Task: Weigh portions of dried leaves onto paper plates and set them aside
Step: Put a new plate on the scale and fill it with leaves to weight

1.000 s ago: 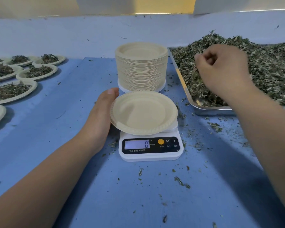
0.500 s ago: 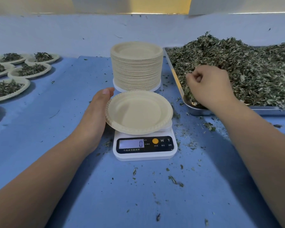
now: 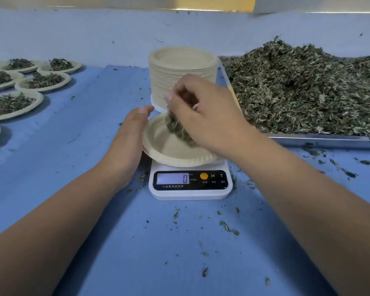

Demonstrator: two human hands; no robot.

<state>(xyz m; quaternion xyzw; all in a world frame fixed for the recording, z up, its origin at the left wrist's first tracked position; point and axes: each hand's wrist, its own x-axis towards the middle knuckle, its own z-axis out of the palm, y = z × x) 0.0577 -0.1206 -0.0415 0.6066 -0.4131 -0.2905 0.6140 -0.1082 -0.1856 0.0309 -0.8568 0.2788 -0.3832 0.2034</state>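
the scale [image 3: 190, 189] sits mid-worktop [image 3: 94, 167] with a plate [image 3: 169, 152] on it. a stack [image 3: 182, 67] of plates stands just behind the scale. to the right lies a tray [image 3: 320, 138] heaped with leaves [image 3: 308, 92]. filled plates [image 3: 43, 81] lie well apart at the far left. the left hand [image 3: 128, 135] lies along the plate's left rim. the right hand [image 3: 205, 116] is over the plate, holding a clump [image 3: 177, 127]. crumbs [image 3: 229, 227] lie before the scale.

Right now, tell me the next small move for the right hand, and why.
Probably open the fingers and let the dried leaves drop onto the paper plate. The right hand holds them just above its bare middle, the scale reads 0, and the left hand sits at the rim.
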